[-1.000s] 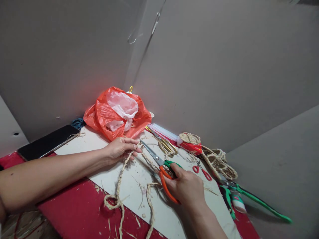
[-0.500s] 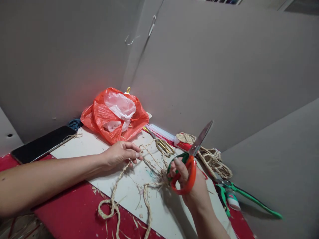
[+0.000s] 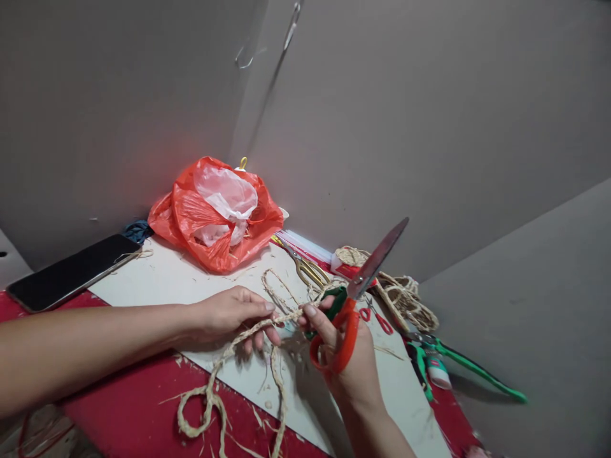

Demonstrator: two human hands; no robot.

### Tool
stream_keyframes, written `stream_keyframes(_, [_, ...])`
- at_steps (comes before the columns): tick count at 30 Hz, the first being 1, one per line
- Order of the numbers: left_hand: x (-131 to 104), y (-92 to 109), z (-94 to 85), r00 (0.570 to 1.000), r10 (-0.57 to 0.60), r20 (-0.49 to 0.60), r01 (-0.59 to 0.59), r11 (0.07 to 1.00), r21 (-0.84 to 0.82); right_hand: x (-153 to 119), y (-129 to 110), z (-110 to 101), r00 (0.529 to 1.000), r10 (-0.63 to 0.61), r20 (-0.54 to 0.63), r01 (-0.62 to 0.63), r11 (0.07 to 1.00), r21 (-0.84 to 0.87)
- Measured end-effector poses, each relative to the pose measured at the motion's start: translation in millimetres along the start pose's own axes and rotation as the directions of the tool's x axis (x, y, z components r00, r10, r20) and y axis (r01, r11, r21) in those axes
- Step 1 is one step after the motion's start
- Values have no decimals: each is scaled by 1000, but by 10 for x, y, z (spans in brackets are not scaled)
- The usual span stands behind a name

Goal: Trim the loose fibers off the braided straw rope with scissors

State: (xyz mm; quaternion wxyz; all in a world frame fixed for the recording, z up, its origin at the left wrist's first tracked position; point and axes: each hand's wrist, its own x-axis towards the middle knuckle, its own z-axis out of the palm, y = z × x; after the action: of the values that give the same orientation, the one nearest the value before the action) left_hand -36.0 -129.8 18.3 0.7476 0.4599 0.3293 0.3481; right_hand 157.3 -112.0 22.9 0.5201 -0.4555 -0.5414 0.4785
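Observation:
A pale braided straw cord (image 3: pixel 217 371) runs between my two hands, with a loop and loose ends hanging over the table's front edge. My left hand (image 3: pixel 238 318) is closed on it, thumb on top and fingers beneath. Scissors with one orange and one green handle (image 3: pixel 351 334) hang on the fingers of my right hand (image 3: pixel 351 362), blades pointing up and away. That hand's thumb and fingertips also pinch the cord, close to the left fingertips. Another stretch of cord lies in a narrow loop beyond the hands.
Behind stands a red plastic bag (image 3: pixel 191 219) with a white one inside. A black phone (image 3: pixel 71 270) lies at left. Gold-handled scissors (image 3: pixel 312 273), small red scissors (image 3: pixel 382 321), coiled braid (image 3: pixel 408 305) and green-handled pruners (image 3: pixel 477 366) lie to the right. Straw scraps litter the white board (image 3: pixel 401 394).
My right hand has moved left with the scissors and now pinches the cord beside my left hand. The small red scissors have come into fuller view.

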Motion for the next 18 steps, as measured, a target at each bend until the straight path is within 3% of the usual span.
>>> stream_keyframes(4, [4,35,-30,998,-48,31,52,990,-131,46,-11,-55,999,-39,-28,40,999,28])
stream_keyframes(12, [-5,25,-25,997,-73,30,76,989,-130,76,-30,-90,998,-64,-22,63,997,-40])
stream_keyframes(16, [18,60,-55,997,7,-82,-22,982,-189,108,-26,-154,999,-34,9,35,980,-198])
stream_keyframes(18, [36,106,-91,980,77,-185,-115,972,-204,145,-1,-220,996,-82,39,90,936,-341])
